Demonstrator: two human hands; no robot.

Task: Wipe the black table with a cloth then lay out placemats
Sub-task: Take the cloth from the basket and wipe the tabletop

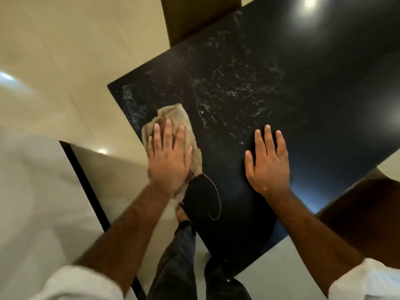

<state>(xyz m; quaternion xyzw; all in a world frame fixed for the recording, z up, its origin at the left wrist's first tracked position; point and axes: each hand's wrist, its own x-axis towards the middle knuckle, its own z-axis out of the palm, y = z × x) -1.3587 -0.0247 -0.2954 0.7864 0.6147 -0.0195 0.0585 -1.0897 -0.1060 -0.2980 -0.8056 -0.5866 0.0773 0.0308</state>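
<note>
While the left hand [167, 158] lies flat, fingers spread, on a crumpled beige cloth [173, 118] near the left corner of the glossy black rectangular table [303, 83], the wiping step is plainly the one in hand. That palm presses the rag down rather than gripping it; no finger curls around the fabric. The right hand [268, 159] rests open and empty on the bare tabletop, well apart from the cloth, and looks to be bracing the body.

Pale, chalky smears [233, 87] cover a wide patch of the surface beyond both hands, so I judge the wiping far from finished. No placemats show anywhere in view, and laying them out has not begun.

A small black object with a thin curved cord [201, 198] sits at the near edge, touching the cloth's lower end; what it is I cannot tell.

Next, the cloth likely needs pushing forward and rightward through the smeared area, with steady downward pressure, and that black item probably wants lifting aside.
</note>
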